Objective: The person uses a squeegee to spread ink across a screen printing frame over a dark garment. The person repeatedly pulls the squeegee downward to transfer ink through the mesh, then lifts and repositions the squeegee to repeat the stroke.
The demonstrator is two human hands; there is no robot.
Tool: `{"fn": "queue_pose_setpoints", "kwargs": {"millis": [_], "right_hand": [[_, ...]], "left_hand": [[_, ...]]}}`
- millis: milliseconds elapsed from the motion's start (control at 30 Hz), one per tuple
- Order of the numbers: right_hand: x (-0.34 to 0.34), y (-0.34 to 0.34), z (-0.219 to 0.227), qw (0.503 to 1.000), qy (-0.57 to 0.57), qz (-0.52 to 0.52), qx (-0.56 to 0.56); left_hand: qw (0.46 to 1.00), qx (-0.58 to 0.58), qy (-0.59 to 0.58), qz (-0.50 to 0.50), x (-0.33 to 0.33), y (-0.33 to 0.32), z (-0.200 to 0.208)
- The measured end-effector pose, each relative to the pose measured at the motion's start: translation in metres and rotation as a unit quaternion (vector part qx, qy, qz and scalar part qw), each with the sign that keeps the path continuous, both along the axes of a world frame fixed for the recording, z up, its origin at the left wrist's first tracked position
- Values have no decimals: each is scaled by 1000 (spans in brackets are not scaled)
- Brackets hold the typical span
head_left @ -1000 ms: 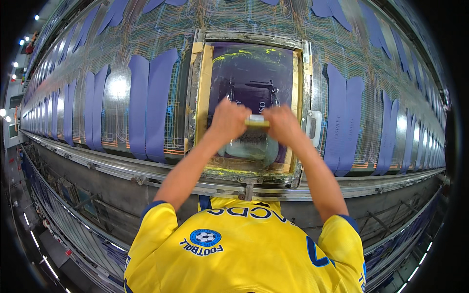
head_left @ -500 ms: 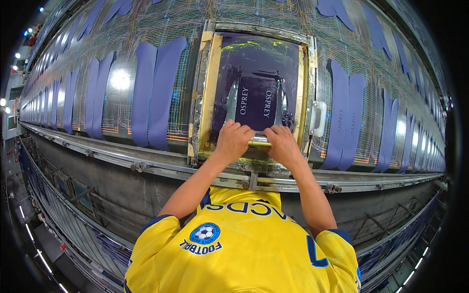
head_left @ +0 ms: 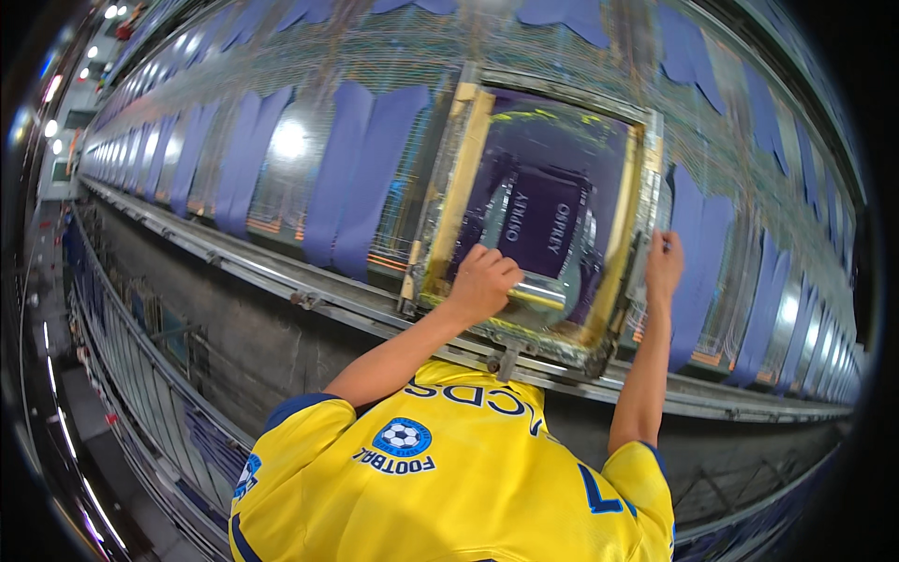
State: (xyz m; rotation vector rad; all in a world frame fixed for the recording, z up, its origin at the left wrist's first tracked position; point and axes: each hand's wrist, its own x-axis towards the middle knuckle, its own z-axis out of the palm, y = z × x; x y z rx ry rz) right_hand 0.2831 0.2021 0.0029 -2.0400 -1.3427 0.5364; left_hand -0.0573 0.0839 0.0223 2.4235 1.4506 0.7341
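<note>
Long table (head_left: 288, 155); squeegee (head_left: 541, 291) extends rightward from curled left-hand fingers (head_left: 503, 269).

squeegee (head_left: 541, 292): left hand (head_left: 486, 281) is hiding one end; yellow shirt (head_left: 412, 506): lower edge is cutting it; leftmost light (head_left: 53, 89): is blurring.

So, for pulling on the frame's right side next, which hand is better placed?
Probably the right. The right hand is already beside the frame's right edge, apart from the squeegee. The left hand holds the squeegee's left end, farther from that edge.
</note>
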Motion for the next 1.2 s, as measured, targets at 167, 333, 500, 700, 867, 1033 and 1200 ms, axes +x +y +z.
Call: {"fn": "queue_pose_setpoints", "kwargs": {"millis": [167, 333, 500, 700, 867, 1033, 1200], "right_hand": [[62, -7, 14, 1000, 5, -7, 21], [76, -17, -25, 999, 37, -18, 21], [123, -10, -26, 991, 113, 16, 68], [67, -8, -30, 991, 114, 25, 71], [52, -9, -60, 994, 97, 24, 45], [62, 17, -69, 998, -37, 41, 23], [-5, 60, -1, 967, -69, 239, 49]], "left_hand": [[999, -22, -28, 11, 71, 7, -7], [998, -67, -4, -4, 95, 12, -17], [999, -37, 6, 9, 160, 18, 2], [999, -47, 9, 11, 98, -22, -1], [995, -96, 24, -19, 78, -54, -10], [996, -78, 36, -39, 63, 10, -37], [998, -52, 21, -41, 39, 138, -39]]}}
